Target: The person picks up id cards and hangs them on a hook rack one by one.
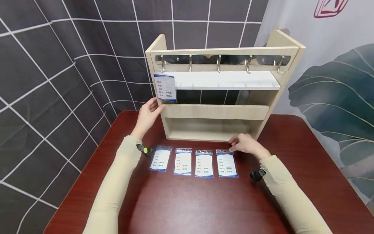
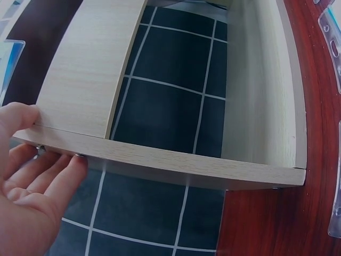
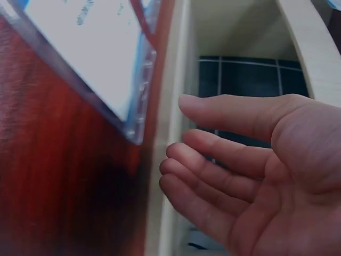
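A pale wooden rack (image 1: pixel 214 112) stands upright at the back of the table, a row of metal hooks (image 1: pixel 218 63) across its top. My left hand (image 1: pixel 147 115) grips its left side panel (image 2: pixel 176 160), thumb at the front edge and fingers on the outer face. Just above that hand, a badge in a clear sleeve (image 1: pixel 165 87) hangs below the leftmost hook. Beside the rack's lower right front, my right hand (image 1: pixel 245 143) holds nothing, its fingers loosely bent. Its fingertips are near the top of the rightmost badge on the table (image 1: pixel 226 164).
Three more badges lie flat in the row: one on the left (image 1: pixel 160 159), then two in the middle, a badge (image 1: pixel 183 162) and its neighbour (image 1: pixel 204 164). A white shelf (image 1: pixel 225 80) crosses the rack under the hooks. The dark red table (image 1: pixel 190 204) extends toward me.
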Tool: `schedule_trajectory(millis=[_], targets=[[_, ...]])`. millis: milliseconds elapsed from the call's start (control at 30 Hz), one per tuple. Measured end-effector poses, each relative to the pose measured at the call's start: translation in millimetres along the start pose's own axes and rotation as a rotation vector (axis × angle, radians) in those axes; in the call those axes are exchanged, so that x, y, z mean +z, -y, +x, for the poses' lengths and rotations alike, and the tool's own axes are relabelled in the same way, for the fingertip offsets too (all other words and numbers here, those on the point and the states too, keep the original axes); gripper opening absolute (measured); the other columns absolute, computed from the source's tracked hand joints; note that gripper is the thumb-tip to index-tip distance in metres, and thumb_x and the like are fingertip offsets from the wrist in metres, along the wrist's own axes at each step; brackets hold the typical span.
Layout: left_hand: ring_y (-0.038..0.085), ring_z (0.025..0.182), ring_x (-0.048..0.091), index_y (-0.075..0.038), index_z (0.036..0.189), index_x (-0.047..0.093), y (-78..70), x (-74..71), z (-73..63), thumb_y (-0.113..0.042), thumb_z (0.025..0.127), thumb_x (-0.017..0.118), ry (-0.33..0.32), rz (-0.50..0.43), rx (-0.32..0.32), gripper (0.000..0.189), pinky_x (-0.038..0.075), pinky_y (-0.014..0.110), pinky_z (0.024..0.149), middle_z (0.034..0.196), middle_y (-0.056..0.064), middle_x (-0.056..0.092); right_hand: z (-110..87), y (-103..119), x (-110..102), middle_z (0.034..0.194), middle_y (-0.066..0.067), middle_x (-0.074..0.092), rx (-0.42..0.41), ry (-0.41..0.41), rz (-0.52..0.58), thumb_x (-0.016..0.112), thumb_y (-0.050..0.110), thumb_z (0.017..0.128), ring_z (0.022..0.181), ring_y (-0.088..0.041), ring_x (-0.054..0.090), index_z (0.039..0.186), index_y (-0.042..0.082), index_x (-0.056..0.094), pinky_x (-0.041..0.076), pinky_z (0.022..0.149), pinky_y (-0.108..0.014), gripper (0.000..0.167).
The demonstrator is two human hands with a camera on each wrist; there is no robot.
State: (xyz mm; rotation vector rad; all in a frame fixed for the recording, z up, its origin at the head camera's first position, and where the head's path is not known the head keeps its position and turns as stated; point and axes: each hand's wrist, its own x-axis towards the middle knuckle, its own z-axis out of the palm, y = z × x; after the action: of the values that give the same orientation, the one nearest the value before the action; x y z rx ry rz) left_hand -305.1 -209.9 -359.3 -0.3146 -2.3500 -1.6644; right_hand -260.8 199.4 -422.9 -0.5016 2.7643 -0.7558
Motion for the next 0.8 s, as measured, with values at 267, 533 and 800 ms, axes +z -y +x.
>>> schedule_trajectory(millis=[267, 533, 800], targets=[[0.028, 0.132, 0.054, -0.003, 0.147, 0.049, -3.4, -1.7, -1.5, -0.030, 0.097, 0.070, 0.011, 0.000, -0.022, 0.061, 0.046, 0.040, 0.108, 0.146, 0.018, 0.053, 0.8, -6, 8, 0.097, -0.017, 0.068, -0.017, 0.055, 0.068, 0.083, 0.007, 0.076, 0.091, -0.028, 0.062, 0.110, -0.012, 0.067, 0.050, 0.082, -0.035, 0.042], [0.033, 0.135, 0.050, 0.000, 0.150, 0.044, -14.6, 0.2, -9.9, -0.022, 0.100, 0.066, 0.032, -0.008, -0.058, 0.059, 0.043, 0.043, 0.110, 0.148, 0.023, 0.048, 4.6, -12, 15, 0.092, -0.013, 0.064, -0.049, 0.081, 0.092, 0.086, 0.009, 0.072, 0.085, -0.020, 0.056, 0.106, -0.009, 0.068, 0.046, 0.078, -0.030, 0.043], [0.035, 0.134, 0.051, 0.004, 0.148, 0.045, -38.8, -1.0, -18.6, -0.016, 0.100, 0.064, 0.035, -0.009, -0.037, 0.055, 0.044, 0.043, 0.109, 0.146, 0.026, 0.049, 10.2, -13, 18, 0.089, -0.009, 0.062, -0.037, 0.117, 0.104, 0.086, 0.007, 0.072, 0.084, -0.020, 0.053, 0.097, -0.004, 0.069, 0.045, 0.078, -0.030, 0.033]])
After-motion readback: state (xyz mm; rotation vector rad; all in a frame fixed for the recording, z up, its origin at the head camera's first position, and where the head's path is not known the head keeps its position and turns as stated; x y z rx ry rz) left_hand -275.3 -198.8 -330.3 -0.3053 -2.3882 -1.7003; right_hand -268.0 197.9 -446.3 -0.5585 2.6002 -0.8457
